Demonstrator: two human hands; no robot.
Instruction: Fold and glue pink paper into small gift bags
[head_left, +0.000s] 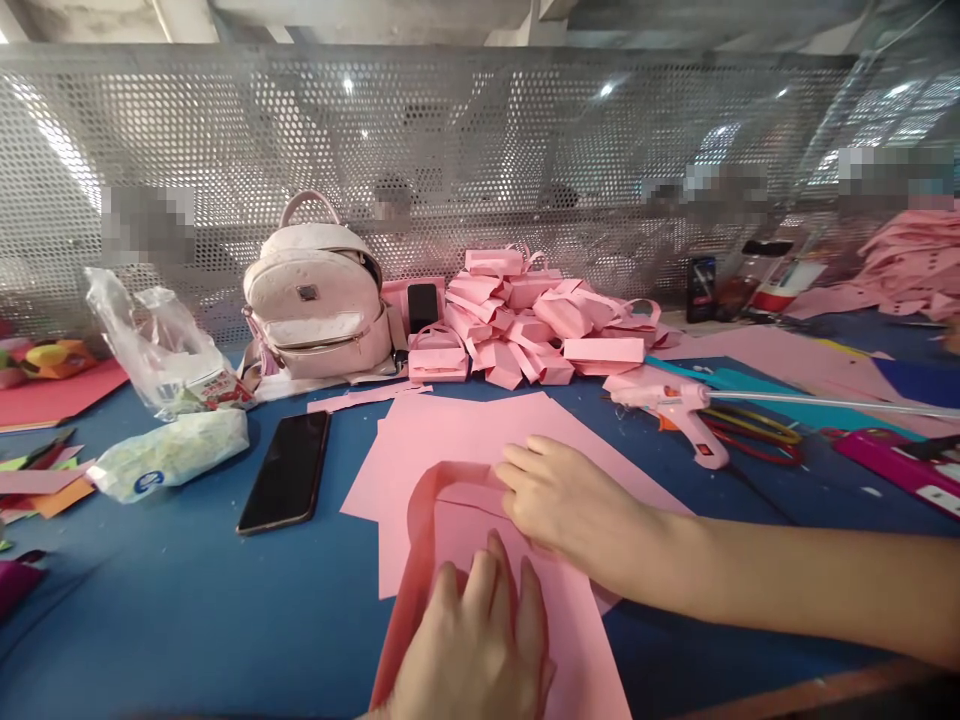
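A pink paper sheet [577, 640] lies before me, its left side and far edge bent up into a curled fold. My left hand [480, 635] rests on the near part of this sheet, fingers stretched forward and slightly bent, with nothing held in them. At the far edge, my right hand [559, 495] has its fingers curled over the folded paper; the thumb is hidden. More pink sheets [360, 490] lie flat underneath. Beyond them is a heap of small folded pink paper boxes [525, 310], some with strip handles.
A pink glue gun [675, 410] lies right, near a magenta tool [900, 465]. Left are a phone [289, 470], a tissue pack [176, 455] and a plastic bag [161, 350]. Behind stand a pale pink backpack [319, 300] and a perforated metal screen [480, 130].
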